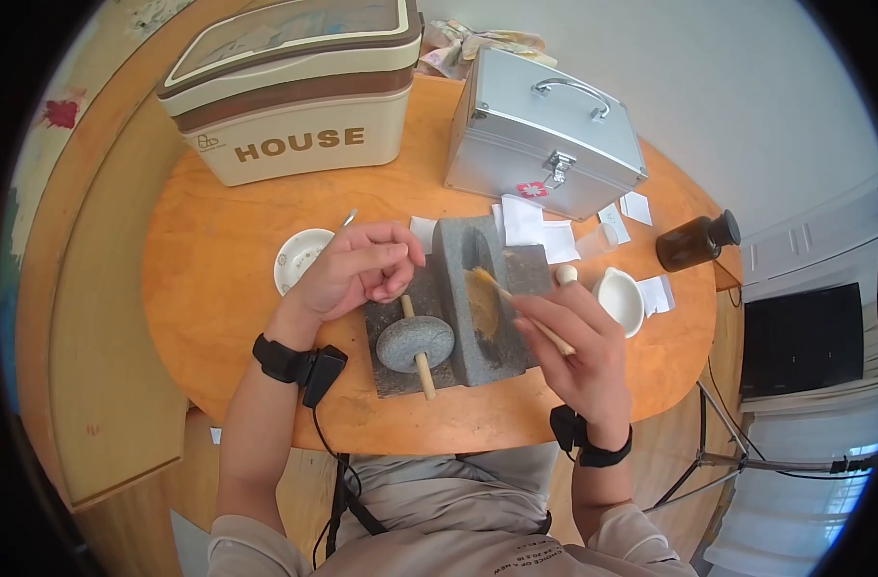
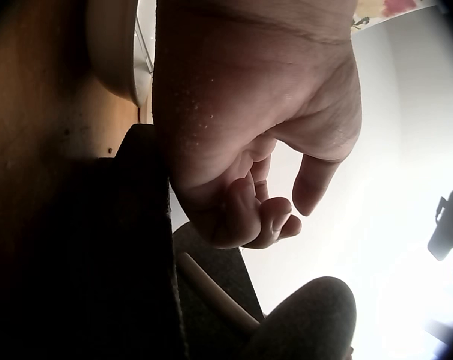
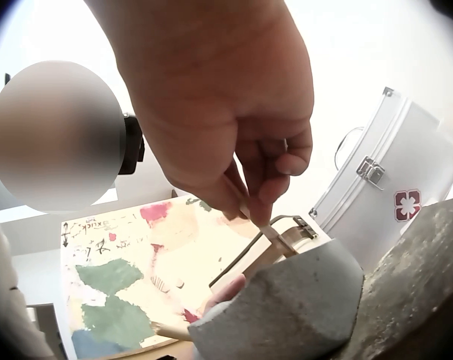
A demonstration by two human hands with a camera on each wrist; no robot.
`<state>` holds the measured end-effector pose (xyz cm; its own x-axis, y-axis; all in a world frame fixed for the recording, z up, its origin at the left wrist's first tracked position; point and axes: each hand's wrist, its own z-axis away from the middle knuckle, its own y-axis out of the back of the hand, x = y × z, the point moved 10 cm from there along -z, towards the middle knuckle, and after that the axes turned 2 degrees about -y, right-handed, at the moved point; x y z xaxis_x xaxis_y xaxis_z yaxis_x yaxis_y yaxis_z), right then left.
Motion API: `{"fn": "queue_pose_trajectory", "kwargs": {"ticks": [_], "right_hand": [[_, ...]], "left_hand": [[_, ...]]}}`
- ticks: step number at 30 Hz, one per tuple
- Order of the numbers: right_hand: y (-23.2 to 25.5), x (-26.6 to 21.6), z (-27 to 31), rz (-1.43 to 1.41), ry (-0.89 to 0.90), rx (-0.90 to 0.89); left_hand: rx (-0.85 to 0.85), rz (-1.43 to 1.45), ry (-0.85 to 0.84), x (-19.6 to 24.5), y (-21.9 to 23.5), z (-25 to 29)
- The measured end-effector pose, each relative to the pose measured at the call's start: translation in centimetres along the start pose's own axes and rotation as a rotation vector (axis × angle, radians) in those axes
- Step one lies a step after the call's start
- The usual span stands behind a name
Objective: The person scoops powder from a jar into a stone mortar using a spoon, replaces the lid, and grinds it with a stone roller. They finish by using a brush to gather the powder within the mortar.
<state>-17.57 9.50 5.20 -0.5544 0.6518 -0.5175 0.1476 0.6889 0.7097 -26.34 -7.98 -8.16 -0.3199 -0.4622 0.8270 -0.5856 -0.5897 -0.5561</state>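
My right hand [image 1: 583,356] pinches the thin wooden handle of a brush [image 1: 484,278]. The brush's yellowish bristles sit inside a long grey stone trough [image 1: 452,288], at brown powder [image 1: 484,313] lining its hollow. In the right wrist view, the brush handle [image 3: 268,231] slants down from my fingers behind the trough's end. My left hand [image 1: 357,269] holds nothing, its fingers loosely curled, and is over the trough's left side. Just below it, a round stone wheel [image 1: 415,343] with a wooden rod [image 1: 425,378] through its centre rests on a dark slab [image 1: 379,377].
Left stands a white bowl [image 1: 287,274]. On the right are a white mortar [image 1: 619,303], a pestle [image 1: 567,276], a clear cup [image 1: 597,241] and a dark bottle [image 1: 687,242]. White papers [image 1: 523,223] lie behind the trough. A silver case [image 1: 544,135] and a cream box [image 1: 309,135] line the back.
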Motion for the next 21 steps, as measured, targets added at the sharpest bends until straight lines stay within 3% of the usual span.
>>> {"fn": "queue_pose_trajectory", "kwargs": {"ticks": [6,15,18,21], "right_hand": [[-1.9,0.7,-0.5,-0.024,0.020,-0.129],[-1.8,0.8,-1.9,-0.031,0.040,-0.041],[-2.3,1.2,-1.0,-0.035,-0.003,-0.210],[-1.1,1.4,-1.5,-0.073,-0.039,-0.119]], "left_hand": [[-0.001,0.011,0.000,-0.1,0.0,0.0],[-0.003,0.007,0.002,-0.1,0.0,0.0],[-0.007,0.008,-0.001,0.0,0.0,0.0],[-0.004,0.007,0.001,-0.1,0.0,0.0]]}}
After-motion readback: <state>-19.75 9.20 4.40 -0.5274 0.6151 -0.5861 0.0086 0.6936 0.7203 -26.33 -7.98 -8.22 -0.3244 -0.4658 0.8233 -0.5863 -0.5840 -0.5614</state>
